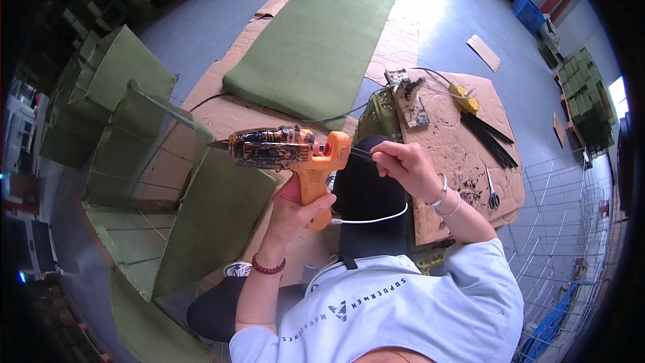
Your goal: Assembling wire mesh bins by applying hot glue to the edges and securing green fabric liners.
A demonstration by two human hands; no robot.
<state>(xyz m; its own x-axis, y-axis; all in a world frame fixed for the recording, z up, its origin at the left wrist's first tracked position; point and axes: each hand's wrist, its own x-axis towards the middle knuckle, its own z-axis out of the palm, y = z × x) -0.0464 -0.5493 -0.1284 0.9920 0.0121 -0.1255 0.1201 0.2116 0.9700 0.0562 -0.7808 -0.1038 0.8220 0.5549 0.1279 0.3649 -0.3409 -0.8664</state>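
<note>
My left hand point(294, 210) is wrapped round the handle of an orange glue gun point(314, 178), whose barrel is caked with black residue. Its nozzle points left, toward an open green box-like frame point(218, 218) standing beside my left arm. Behind the gun, my right hand point(403, 165) pinches a thin black glue stick point(361, 154), which lines up with the gun's rear end; how far it reaches inside is hidden. A white cord point(376, 219) runs from the bottom of the handle across my dark-clothed leg.
A long green panel point(322, 40) lies on cardboard ahead. On a cardboard-topped surface at right are black glue sticks point(489, 140), scissors point(493, 191), a yellow power strip point(463, 99) and a blackened stand point(411, 104). Wire grids point(557, 208) stand far right; green boxes point(583, 97) are stacked behind.
</note>
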